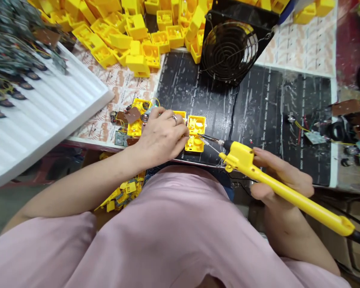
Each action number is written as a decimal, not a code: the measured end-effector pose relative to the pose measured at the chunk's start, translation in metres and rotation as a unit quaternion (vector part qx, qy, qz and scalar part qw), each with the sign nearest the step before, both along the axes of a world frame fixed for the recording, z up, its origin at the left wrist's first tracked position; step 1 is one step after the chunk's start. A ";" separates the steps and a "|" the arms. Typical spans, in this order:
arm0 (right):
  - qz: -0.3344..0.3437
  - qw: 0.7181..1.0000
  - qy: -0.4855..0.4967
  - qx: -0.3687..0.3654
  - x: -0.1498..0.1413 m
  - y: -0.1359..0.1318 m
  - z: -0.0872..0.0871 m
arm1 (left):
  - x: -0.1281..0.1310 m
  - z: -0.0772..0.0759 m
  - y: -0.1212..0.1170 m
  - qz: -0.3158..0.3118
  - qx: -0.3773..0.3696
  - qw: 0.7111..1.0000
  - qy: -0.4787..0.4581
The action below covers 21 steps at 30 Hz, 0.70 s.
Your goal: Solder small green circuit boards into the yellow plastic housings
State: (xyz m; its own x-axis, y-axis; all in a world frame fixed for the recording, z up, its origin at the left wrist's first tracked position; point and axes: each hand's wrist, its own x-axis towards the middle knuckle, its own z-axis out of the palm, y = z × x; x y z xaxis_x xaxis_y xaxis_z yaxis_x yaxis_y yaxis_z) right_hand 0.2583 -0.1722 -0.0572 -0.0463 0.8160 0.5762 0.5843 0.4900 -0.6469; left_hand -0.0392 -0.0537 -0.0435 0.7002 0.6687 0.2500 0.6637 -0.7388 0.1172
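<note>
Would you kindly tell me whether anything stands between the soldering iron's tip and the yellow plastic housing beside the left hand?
Nothing visible does. The tip of the soldering iron, held in the right hand, reaches the edge of the yellow plastic housing. Only a thin wire runs alongside it, and the left hand is on the housing's other side.

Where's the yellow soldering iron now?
In the head view, the yellow soldering iron is in the person's right hand, its tip reaching toward a yellow plastic housing on the black mat.

Wear: pale pink garment (138,236) | left hand (160,138): silver ring (175,118) (thin band)
</note>
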 end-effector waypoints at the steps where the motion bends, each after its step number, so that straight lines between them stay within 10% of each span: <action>1: 0.009 1.000 -0.004 0.020 -0.001 0.000 0.003 | -0.001 0.001 -0.001 -0.001 -0.016 1.000 -0.016; 21: 0.241 0.963 -0.106 0.061 -0.006 0.033 0.041 | 0.008 0.012 0.002 -0.039 -0.062 0.996 0.046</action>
